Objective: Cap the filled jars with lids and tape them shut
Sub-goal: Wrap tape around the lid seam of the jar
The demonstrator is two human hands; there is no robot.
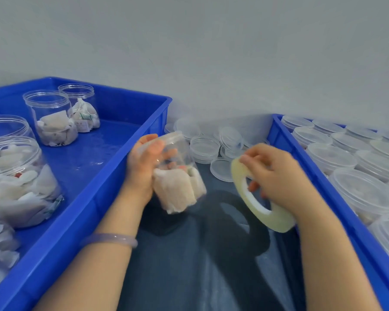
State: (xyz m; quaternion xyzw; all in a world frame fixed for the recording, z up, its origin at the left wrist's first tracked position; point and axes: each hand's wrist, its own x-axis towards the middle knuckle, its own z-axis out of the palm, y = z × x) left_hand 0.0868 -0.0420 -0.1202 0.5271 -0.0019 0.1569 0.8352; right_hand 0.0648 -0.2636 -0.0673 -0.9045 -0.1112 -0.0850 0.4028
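Observation:
My left hand (144,162) grips a clear plastic jar (177,182) filled with white sachets, tilted with its lidded top toward the upper left, held above the dark work surface between two blue crates. My right hand (272,176) holds a roll of clear tape (259,198) just right of the jar, fingers through and around the ring. Jar and roll are apart by a small gap. Both are blurred by motion.
The left blue crate (112,198) holds several open filled jars (52,118). The right blue crate (305,169) is packed with capped jars (364,189). Loose clear lids (220,168) lie heaped by the wall behind my hands. A bracelet circles my left wrist.

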